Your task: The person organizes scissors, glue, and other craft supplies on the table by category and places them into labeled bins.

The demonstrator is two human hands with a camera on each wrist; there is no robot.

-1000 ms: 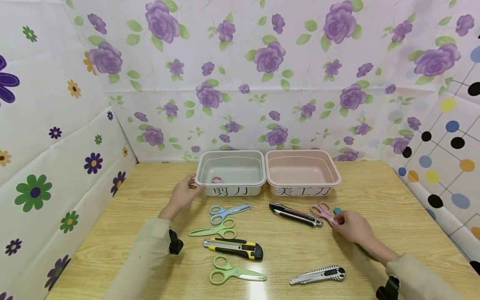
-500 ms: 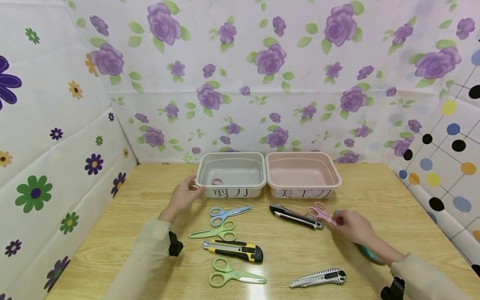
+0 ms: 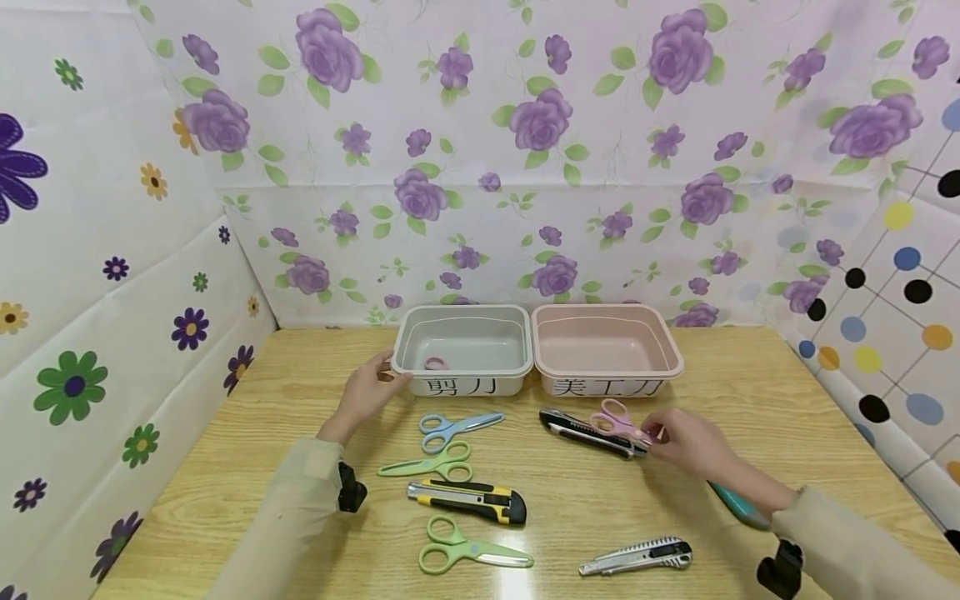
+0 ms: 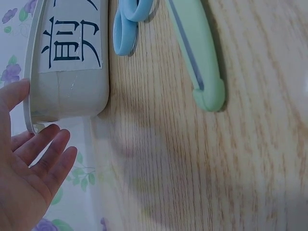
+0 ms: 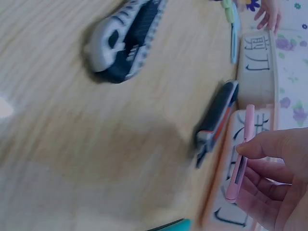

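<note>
My right hand (image 3: pixel 690 443) pinches pink scissors (image 3: pixel 617 422) by the blade end, with the handle loops pointing left. They hang over a black utility knife (image 3: pixel 588 432); in the right wrist view the scissors (image 5: pixel 239 166) appear edge-on between thumb and fingers. My left hand (image 3: pixel 367 389) rests against the left front corner of the grey bin (image 3: pixel 402 350), thumb at the rim and the other fingers loosely spread along the side (image 4: pixel 29 168). A pink loop (image 3: pixel 436 364) shows inside that bin. Beside it stands a pink bin (image 3: pixel 675 360).
Blue scissors (image 3: pixel 459 425), two green scissors (image 3: pixel 431 463), (image 3: pixel 476 552) and a yellow-black utility knife (image 3: pixel 468 500) lie left of centre on the wooden table (image 3: pixel 300 542). A silver utility knife (image 3: pixel 636 557) lies at front right. A teal tool (image 3: pixel 738 507) is partly under my right forearm.
The right hand has drawn the pink scissors leftward, away from the teal tool and over the black utility knife. The left hand stays at the grey bin.
</note>
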